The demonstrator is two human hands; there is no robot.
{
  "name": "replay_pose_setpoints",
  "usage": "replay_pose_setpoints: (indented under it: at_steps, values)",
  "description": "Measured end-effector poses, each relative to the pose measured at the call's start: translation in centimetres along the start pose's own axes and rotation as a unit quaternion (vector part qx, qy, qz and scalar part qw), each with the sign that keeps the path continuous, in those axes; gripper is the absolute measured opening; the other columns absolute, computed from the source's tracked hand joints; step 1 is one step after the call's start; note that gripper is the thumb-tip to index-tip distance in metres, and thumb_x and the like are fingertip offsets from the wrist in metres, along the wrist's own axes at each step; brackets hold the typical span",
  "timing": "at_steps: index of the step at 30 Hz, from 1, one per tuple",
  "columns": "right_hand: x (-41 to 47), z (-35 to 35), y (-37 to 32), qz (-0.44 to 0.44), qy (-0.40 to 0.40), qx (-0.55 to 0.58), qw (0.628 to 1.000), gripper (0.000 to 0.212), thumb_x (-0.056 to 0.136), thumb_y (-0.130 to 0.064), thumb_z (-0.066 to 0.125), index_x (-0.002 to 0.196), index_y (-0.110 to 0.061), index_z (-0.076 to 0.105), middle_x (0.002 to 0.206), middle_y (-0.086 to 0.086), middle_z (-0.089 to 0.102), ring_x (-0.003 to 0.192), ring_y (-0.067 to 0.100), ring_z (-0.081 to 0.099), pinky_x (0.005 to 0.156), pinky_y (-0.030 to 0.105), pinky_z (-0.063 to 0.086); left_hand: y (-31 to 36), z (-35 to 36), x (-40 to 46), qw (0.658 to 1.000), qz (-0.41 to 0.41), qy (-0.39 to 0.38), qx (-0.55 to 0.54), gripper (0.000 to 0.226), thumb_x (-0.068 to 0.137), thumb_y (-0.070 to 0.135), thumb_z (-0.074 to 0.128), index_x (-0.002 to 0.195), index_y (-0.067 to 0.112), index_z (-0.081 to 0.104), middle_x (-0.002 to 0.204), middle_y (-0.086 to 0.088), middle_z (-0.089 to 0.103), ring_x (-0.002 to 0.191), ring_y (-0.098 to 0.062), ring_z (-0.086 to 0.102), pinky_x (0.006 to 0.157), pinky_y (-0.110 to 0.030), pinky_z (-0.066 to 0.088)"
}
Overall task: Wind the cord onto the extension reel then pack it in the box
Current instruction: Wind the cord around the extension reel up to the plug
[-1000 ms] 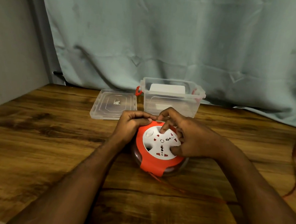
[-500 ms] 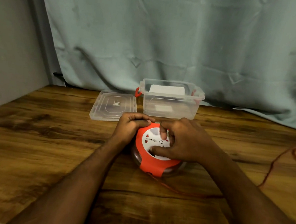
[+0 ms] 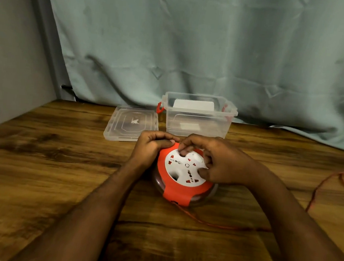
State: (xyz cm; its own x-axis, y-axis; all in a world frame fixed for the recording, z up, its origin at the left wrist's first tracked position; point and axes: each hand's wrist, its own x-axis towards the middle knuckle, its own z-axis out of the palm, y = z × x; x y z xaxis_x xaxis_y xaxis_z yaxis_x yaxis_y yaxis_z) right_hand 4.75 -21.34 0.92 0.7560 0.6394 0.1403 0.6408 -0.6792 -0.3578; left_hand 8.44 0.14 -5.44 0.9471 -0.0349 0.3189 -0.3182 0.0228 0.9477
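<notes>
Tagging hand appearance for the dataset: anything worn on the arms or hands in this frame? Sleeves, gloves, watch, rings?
Nothing worn that shows. Both forearms are bare from the bottom edge of the picture up to the wrists: no sleeves, gloves, watch or bands. The left hand and the right hand are bare too; no rings visible on the fingers, though some are partly hidden.

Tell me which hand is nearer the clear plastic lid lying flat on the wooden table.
Left. The left hand grips the orange and white extension reel's rim just in front of the clear plastic lid. The right hand rests on the reel's white face, farther right.
</notes>
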Motion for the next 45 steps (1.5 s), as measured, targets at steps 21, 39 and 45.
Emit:
replay_pose_setpoints:
  at_steps: [21, 39, 45]
  values:
    - [0.1, 0.8, -0.8, 0.014, 0.077, -0.116, 0.990, 0.046, 0.062, -0.066, 0.083, 0.078, -0.031, 0.059, 0.071, -0.018, 0.058, 0.068, 0.000, 0.053, 0.058, 0.021, 0.035, 0.1, 0.0, 0.1, 1.000, -0.014, 0.001, 0.001, 0.028, 0.085, -0.006, 0.062, 0.108, 0.005, 0.072, 0.096, -0.021, 0.074, 0.079, -0.030, 0.071, 0.073, -0.036, 0.060]
    - [0.3, 2.2, 1.1, -0.031, 0.142, 0.041, 0.988, 0.029, 0.079, -0.018, 0.081, 0.102, -0.030, 0.069, 0.067, -0.012, 0.067, 0.055, 0.004, 0.059, 0.053, 0.017, 0.041, -0.1, -0.3, 0.4, 1.000, -0.015, -0.010, -0.010, 0.034, 0.086, -0.005, 0.060, 0.116, 0.009, 0.071, 0.082, -0.006, 0.075, 0.079, -0.027, 0.072, 0.070, -0.032, 0.060]
    - [0.6, 1.9, 3.0, -0.025, 0.060, 0.057, 0.996, 0.056, 0.066, -0.035, 0.072, 0.121, -0.043, 0.064, 0.114, -0.013, 0.070, 0.075, 0.011, 0.065, 0.057, 0.035, 0.057, -0.4, -0.3, 0.5, 1.000, -0.012, -0.013, -0.005, 0.037, 0.085, -0.007, 0.061, 0.119, 0.006, 0.069, 0.077, -0.005, 0.073, 0.077, -0.026, 0.070, 0.074, -0.034, 0.058]
